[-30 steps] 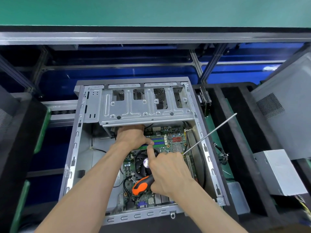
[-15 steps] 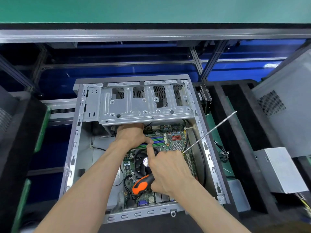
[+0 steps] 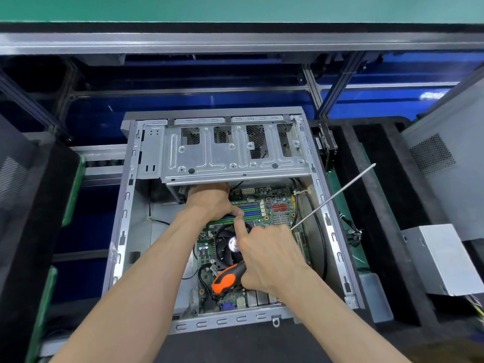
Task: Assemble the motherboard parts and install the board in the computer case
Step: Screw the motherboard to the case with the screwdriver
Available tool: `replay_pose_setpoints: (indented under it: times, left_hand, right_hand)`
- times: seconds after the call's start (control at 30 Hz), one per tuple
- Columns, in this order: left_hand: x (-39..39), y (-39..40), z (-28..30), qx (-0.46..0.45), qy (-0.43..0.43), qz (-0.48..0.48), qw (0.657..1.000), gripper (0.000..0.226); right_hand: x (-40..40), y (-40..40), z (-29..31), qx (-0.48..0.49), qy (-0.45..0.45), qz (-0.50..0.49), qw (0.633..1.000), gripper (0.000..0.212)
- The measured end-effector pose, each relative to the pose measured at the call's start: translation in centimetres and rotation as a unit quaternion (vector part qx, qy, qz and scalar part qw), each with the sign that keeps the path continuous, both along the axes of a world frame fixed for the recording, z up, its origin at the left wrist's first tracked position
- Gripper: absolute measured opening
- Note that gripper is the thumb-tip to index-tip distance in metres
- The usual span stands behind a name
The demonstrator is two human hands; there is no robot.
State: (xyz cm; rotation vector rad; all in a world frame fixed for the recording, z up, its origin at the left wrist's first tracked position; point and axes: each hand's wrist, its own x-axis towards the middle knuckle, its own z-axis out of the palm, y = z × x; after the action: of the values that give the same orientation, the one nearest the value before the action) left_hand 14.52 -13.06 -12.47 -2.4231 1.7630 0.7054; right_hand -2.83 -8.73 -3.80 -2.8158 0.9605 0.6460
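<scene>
While right hand (image 3: 269, 258) grips screwdriver (image 3: 229, 277) and left hand (image 3: 209, 203), grip unclear, presses memory (image 3: 248, 209): risk of scratching motherboard (image 3: 277, 213) by long shaft.

One open computer case (image 3: 125, 195) holding one motherboard (image 3: 277, 205) with one cooler fan (image 3: 225, 247), four visible memory slots (image 3: 251, 209), one drive cage (image 3: 235, 155), one orange-handled screwdriver (image 3: 227, 279), two hands, left hand (image 3: 212, 200) and right hand (image 3: 269, 255), one loose power supply (image 3: 442, 258).
</scene>
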Motion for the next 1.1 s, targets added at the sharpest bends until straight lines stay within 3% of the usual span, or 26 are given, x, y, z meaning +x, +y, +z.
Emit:
replay_pose_setpoints:
  times: [0.57,1.1]
  left_hand:
    - [-0.05,-0.01,-0.13,0.02,0.015,0.009,1.0,0.06]
    - [-0.1,0.14,-0.42,-0.026,0.006,0.017,0.999,0.067]
  right_hand:
    - [0.06,-0.04,-0.21,0.01,-0.016,-0.01,1.0,0.095]
    - [-0.12,0.18,-0.02,-0.014,-0.021,-0.007,1.0,0.099]
